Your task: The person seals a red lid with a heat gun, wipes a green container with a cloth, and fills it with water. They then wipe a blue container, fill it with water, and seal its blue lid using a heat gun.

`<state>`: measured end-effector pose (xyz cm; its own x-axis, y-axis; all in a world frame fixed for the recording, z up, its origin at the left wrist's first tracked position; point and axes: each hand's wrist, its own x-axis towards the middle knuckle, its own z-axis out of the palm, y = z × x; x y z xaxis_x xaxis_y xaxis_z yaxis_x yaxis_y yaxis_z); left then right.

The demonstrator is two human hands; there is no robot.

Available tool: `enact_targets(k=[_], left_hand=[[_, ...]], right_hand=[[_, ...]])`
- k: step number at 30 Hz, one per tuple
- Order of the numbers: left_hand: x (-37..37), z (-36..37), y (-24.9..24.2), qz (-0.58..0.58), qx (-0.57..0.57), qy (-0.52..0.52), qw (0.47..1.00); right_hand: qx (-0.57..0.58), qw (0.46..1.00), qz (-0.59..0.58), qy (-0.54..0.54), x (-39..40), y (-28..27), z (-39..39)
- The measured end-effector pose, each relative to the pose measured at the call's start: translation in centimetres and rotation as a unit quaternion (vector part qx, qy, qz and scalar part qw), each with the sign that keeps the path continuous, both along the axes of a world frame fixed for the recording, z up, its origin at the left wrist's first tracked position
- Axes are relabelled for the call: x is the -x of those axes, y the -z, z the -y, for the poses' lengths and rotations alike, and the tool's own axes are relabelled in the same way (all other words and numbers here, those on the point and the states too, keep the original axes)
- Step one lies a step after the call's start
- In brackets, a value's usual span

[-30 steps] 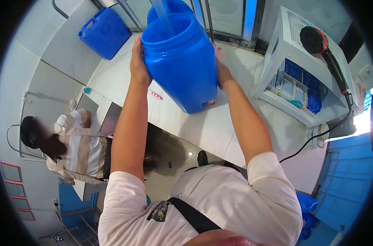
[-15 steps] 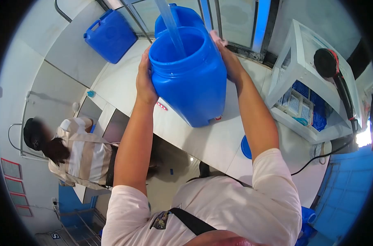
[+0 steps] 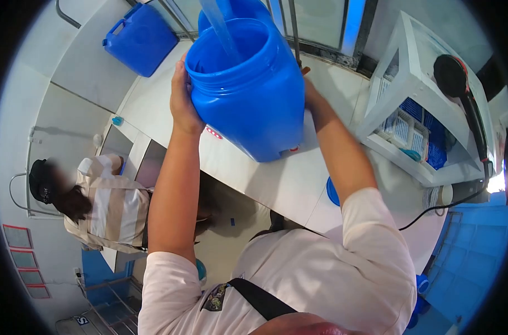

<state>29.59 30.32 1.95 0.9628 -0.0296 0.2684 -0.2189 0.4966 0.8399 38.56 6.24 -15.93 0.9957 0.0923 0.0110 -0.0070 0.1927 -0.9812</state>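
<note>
A big blue plastic jug (image 3: pixel 248 106) with a wide, threaded, uncapped mouth is between my hands over the white counter (image 3: pixel 298 184). My left hand (image 3: pixel 185 100) presses its left side just below the rim, fingers curled round the far side. On the opposite side, my right hand (image 3: pixel 311 95) is against the jug, its fingers mostly hidden behind it. A clear, hose-like column (image 3: pixel 220 28) comes down from above into the mouth. Behind the mouth another blue plastic part (image 3: pixel 248 9) shows. A round blue lid (image 3: pixel 332 192) lies on the counter by my right forearm.
A blue jerrycan (image 3: pixel 142 39) stands at the back left. On the right is a white cabinet (image 3: pixel 371 139) holding baskets and blue packs, with a black-and-red corded tool (image 3: pixel 460 95) on top. A person in a striped top (image 3: pixel 117 206) is at the left.
The jug and both hands have shifted slightly left and up in view, with the whole scene shifting too. My right hand's fingers, partly visible before, are now mostly behind the jug.
</note>
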Motion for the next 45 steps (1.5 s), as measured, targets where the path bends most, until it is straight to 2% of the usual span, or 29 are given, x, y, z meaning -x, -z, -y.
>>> enact_targets(k=[1, 3, 5, 6, 8, 10, 12, 14, 15, 17, 20, 22, 23, 25, 28, 29, 30, 32, 33, 34, 36, 38, 39, 42, 45], left_hand=[[0.0, 0.0, 0.0, 0.000, 0.000, 0.013, 1.000], [0.1, -0.1, -0.1, 0.005, -0.005, 0.033, 0.999], [-0.3, -0.7, 0.2, 0.028, -0.015, 0.074, 0.997], [-0.3, -0.6, 0.2, 0.029, -0.015, 0.077, 0.996], [-0.2, -0.5, 0.2, 0.021, -0.018, 0.045, 0.999], [-0.2, -0.8, 0.3, 0.019, -0.021, 0.054, 0.998], [-0.5, -0.9, 0.2, 0.021, -0.025, 0.059, 0.998], [-0.5, -0.7, 0.1, 0.005, -0.021, 0.033, 0.999], [-0.4, -0.5, 0.0, 0.006, -0.021, 0.031, 0.999], [-0.1, -0.3, -0.4, 0.001, -0.030, 0.031, 0.999], [-0.6, -0.4, -0.1, -0.002, -0.036, 0.022, 0.999], [-0.8, -0.3, -0.2, 0.001, -0.028, -0.001, 1.000], [-0.5, -0.1, -0.5, 0.001, -0.042, 0.016, 0.999], [-0.2, -0.2, -0.2, -0.006, -0.060, 0.037, 0.997], [-1.1, -0.4, -0.2, 0.010, -0.054, 0.067, 0.996], [-1.3, -0.3, -0.1, 0.012, -0.046, 0.050, 0.998], [-1.0, -0.4, 0.2, 0.008, -0.037, 0.030, 0.999], [-0.8, -0.6, 0.4, 0.003, -0.033, 0.028, 0.999], [-1.0, -0.6, 0.2, 0.002, -0.029, 0.028, 0.999], [-1.2, -0.8, 0.0, 0.004, -0.029, 0.030, 0.999], [-1.0, -1.1, 0.0, -0.044, 0.026, 0.079, 0.996], [0.3, 0.2, -1.0, -0.054, -0.004, 0.029, 0.998], [-0.2, -0.2, -0.5, -0.033, -0.026, 0.031, 0.999], [-0.9, -0.8, -0.1, -0.005, -0.048, 0.023, 0.999], [-0.8, -0.7, -0.1, 0.001, -0.059, 0.006, 0.998]], right_hand=[[-0.087, 0.994, -0.055, -0.025, 3.9, 1.2, -0.2], [-0.017, 0.969, -0.229, 0.085, 9.9, 1.3, -0.8], [-0.135, 0.985, -0.075, 0.083, 14.9, 3.4, -1.7], [-0.135, 0.984, -0.073, 0.085, 16.9, 1.6, -2.2], [-0.036, 0.980, 0.176, 0.086, 20.2, -6.6, -3.6], [-0.016, 0.931, 0.348, 0.105, 19.1, -12.5, -3.3], [-0.006, 0.973, 0.230, -0.014, 16.8, -18.3, -1.4], [0.148, 0.950, 0.276, -0.007, 10.9, -21.2, -0.4], [0.147, 0.950, 0.276, -0.009, 9.4, -21.5, -0.2], [0.132, 0.967, 0.206, -0.064, 8.2, -22.3, -0.6], [0.132, 0.966, 0.222, -0.019, 13.4, -21.6, -0.9], [0.221, 0.878, 0.394, 0.155, 15.9, -18.0, -3.3], [0.221, 0.879, 0.394, 0.154, 17.5, -17.6, -4.5], [0.434, 0.734, 0.442, 0.279, 20.1, -17.0, -6.5], [0.387, 0.727, 0.501, 0.265, 18.3, -17.6, -5.2], [0.330, 0.753, 0.522, 0.227, 16.2, -17.5, -3.9], [0.331, 0.756, 0.519, 0.224, 15.6, -17.2, -3.7], [0.184, 0.908, 0.341, 0.160, 15.2, -17.8, -4.1], [0.251, 0.803, 0.463, 0.278, 15.3, -17.3, -5.6], [0.251, 0.802, 0.464, 0.280, 16.5, -16.9, -7.2], [0.487, 0.669, 0.451, 0.335, 19.5, -15.2, -10.0], [0.523, 0.644, 0.509, 0.229, 19.2, -8.5, -11.9], [0.525, 0.646, 0.503, 0.233, 19.2, -7.6, -11.5], [0.363, 0.831, 0.417, 0.054, 19.6, -5.7, -8.0], [0.161, 0.934, 0.289, -0.135, 20.1, -4.9, -4.0]])
